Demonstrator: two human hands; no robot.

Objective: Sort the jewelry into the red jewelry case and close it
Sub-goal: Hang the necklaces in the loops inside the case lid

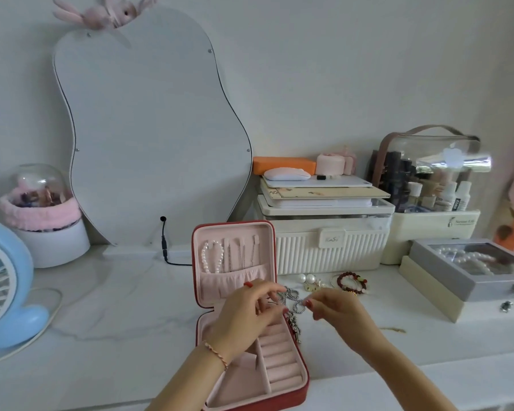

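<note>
White marble-look surface [131,307] carries the red jewelry case [304,390], open, its lid upright with a pearl bracelet [211,259] hung inside. Over it, left hand [247,315] and right hand [336,312] pinch a silver chain [294,301] between their fingers; its dangling charm is blurred. Beaded bracelet [352,282] lies beyond.

A home dressing corner is shown: a curvy mirror [149,129] is leaned against the wall on a white table [107,315], with a cosmetics bag [428,170] and storage boxes [327,232] right of the mirror, a blue fan [3,280] left.
</note>
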